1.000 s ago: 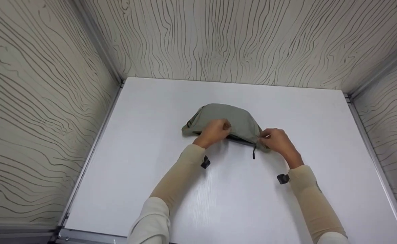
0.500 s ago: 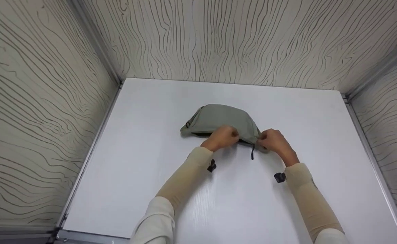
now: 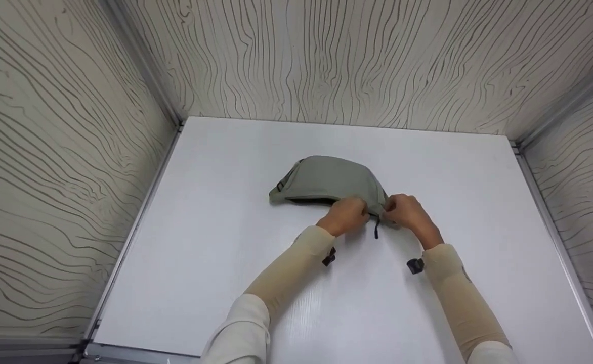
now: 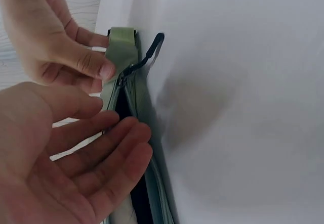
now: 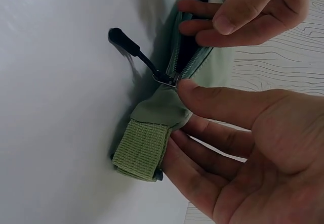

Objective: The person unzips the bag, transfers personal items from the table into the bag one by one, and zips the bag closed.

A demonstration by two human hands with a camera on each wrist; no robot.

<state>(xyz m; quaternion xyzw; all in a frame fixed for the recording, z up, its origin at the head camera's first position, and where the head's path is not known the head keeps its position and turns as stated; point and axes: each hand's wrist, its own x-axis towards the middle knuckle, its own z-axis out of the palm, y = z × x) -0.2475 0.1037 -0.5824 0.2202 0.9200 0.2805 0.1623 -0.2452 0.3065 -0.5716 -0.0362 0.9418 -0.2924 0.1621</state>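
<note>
A grey-green waist bag (image 3: 327,177) lies on the white table, its zipped opening gaping along the near side. At its right end, a black zipper pull (image 5: 124,41) hangs from the slider. My right hand (image 3: 408,211) pinches that end, thumb by the slider (image 5: 172,80) and fingers behind, close to the folded webbing strap (image 5: 142,150). My left hand (image 3: 348,215) is at the opening close beside the right hand. Its loosely bent fingers (image 4: 124,158) lie across the zipper edge, thumb apart from them. Dark lining shows inside; any contents are hidden.
The white table (image 3: 215,263) is bounded by wood-grain-patterned panels (image 3: 296,60) at the back and both sides. Metal frame rails (image 3: 139,212) run along its edges. A small black wrist camera (image 3: 415,266) sits at each wrist.
My left hand has slid rightward along the bag's opening towards the right hand, uncovering the left part of the opening. The right hand keeps its pinch on the bag's end, nearly still.
</note>
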